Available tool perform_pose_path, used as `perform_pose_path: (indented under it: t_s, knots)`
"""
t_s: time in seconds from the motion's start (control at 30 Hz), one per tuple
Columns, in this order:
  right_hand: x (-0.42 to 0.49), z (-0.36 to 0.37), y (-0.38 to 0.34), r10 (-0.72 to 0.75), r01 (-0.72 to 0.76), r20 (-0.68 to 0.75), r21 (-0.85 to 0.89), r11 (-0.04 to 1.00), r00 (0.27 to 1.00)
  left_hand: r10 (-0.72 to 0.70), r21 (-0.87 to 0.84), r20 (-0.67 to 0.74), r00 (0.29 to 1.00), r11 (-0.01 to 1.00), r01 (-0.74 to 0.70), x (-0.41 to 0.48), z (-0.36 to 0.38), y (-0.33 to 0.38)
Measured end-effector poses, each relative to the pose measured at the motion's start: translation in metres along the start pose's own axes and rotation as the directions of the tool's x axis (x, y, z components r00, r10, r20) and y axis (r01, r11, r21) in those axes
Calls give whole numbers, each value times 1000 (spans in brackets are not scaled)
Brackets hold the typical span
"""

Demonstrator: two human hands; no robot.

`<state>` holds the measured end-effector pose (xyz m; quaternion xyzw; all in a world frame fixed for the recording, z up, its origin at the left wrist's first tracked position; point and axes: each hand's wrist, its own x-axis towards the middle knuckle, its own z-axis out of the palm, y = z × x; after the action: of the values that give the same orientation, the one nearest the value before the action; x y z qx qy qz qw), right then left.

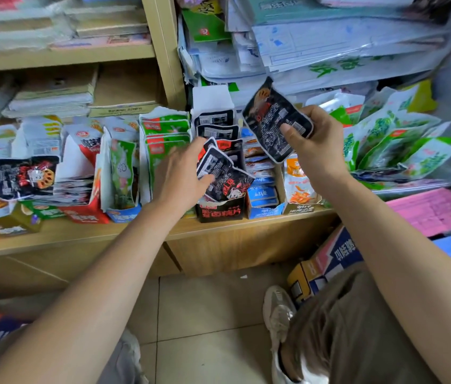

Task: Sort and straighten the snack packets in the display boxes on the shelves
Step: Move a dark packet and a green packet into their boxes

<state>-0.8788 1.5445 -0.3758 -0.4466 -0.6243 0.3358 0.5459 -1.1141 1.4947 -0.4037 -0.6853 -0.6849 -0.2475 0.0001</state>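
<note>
My right hand (315,142) pinches one black snack packet (271,120) and holds it tilted above the boxes, thumb on its face and fingers curled behind. My left hand (182,173) grips the front black packets (224,176), which lean in the black display box (220,213) on the wooden shelf (108,231) — between the green packets (163,139) and the blue packets (263,189).

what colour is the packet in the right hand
The packet is black with red and white print, gripped by the right hand; best in head view.

left hand (182,173) gripping, right hand (315,142) raised higher, pinching
</note>
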Motion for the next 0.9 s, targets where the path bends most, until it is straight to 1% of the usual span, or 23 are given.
perform_pose_path:
  t_s: [0.07,0.1,0.17,0.2,0.23,0.3,0.33,0.37,0.43,0.5,0.57,0.67,0.77,0.83,0.9]
  knots:
    - [0,-2,-1,3,-3,-12,13,1000,1000,21,62,41,999,998,-24,2,1,-5]
    - [1,-3,-1,4,-3,-14,24,1000,1000,17,64,57,998,998,-21,2,-1,-6]
    - [2,-5,0,1,0,-22,41,999,1000,3,-17,43,999,1000,-2,0,-6,-7]
    - [2,-6,0,-8,9,-28,45,999,1000,16,-62,-12,1000,998,-17,-3,-9,-7]
    - [3,-8,-1,-18,20,-30,46,999,999,55,-69,-89,995,996,-61,-5,-12,-6]
    - [3,-9,-2,-22,24,-28,58,998,999,187,-9,-205,961,981,-193,-10,-12,1]
    - [3,-10,-2,-21,23,-27,58,998,999,249,15,-212,945,968,-252,-12,-10,5]
    - [2,-11,-3,-22,23,-23,52,998,999,293,34,-183,938,956,-292,-14,-6,10]
    - [2,-12,-3,-19,19,-16,38,999,1000,327,81,-73,942,944,-321,-18,5,17]
    - [1,-13,-5,-21,22,-9,36,999,1000,330,132,7,944,936,-328,-18,15,17]
    - [0,-13,-4,-33,33,4,36,999,999,323,140,17,946,936,-322,-15,18,15]
    - [1,-15,-2,-35,34,25,46,998,999,330,127,-31,944,938,-323,-10,17,12]
    - [3,-16,0,-35,32,49,59,998,998,306,88,-96,947,951,-298,-9,14,6]
    - [3,-16,0,-37,32,67,74,997,997,275,81,-148,950,961,-265,-7,10,0]
    - [3,-17,-1,-38,29,79,104,994,996,216,106,-170,961,974,-200,-4,8,-2]
